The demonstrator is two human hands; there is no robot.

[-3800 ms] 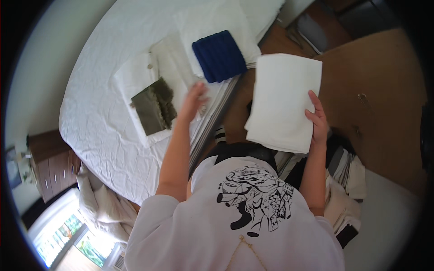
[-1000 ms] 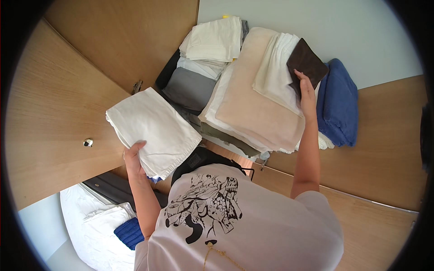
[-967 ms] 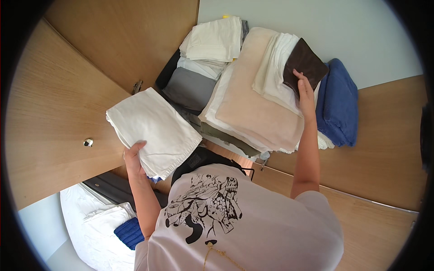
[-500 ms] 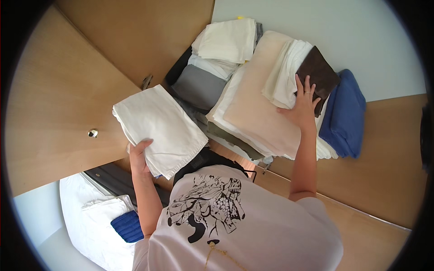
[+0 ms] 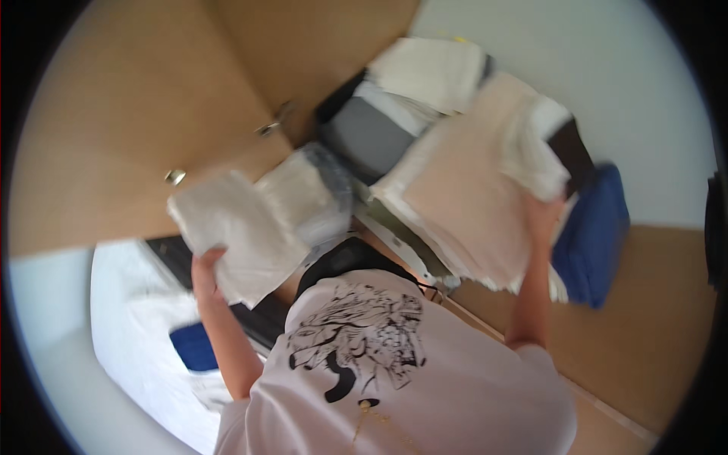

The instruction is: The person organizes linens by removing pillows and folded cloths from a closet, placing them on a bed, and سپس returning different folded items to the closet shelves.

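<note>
A folded white cloth (image 5: 239, 235) is in my left hand (image 5: 206, 277), its thumb lying over the near edge. At the right, my right hand (image 5: 544, 216) grips a folded white cloth (image 5: 531, 148) by its near edge; the fingers are hidden and blurred. That cloth lies over a thick folded pale pink textile (image 5: 462, 189) on the stack. Just beyond it shows a dark brown folded cloth (image 5: 570, 148). Folded blue fabric (image 5: 595, 235) rests at the stack's right side.
Farther back are folded white linens (image 5: 425, 72) and a grey folded piece (image 5: 368, 136). A whitish bundle in clear plastic (image 5: 307, 193) sits beside the left-hand cloth. The wooden door (image 5: 114, 129) stands at left. Lower left, a white-covered surface (image 5: 121, 326) holds a blue folded cloth (image 5: 196, 347).
My right hand has come off the brown cloth and now grips the white one beside it. The left-hand cloth has moved left, uncovering the plastic-wrapped bundle. The whole view has shifted.
</note>
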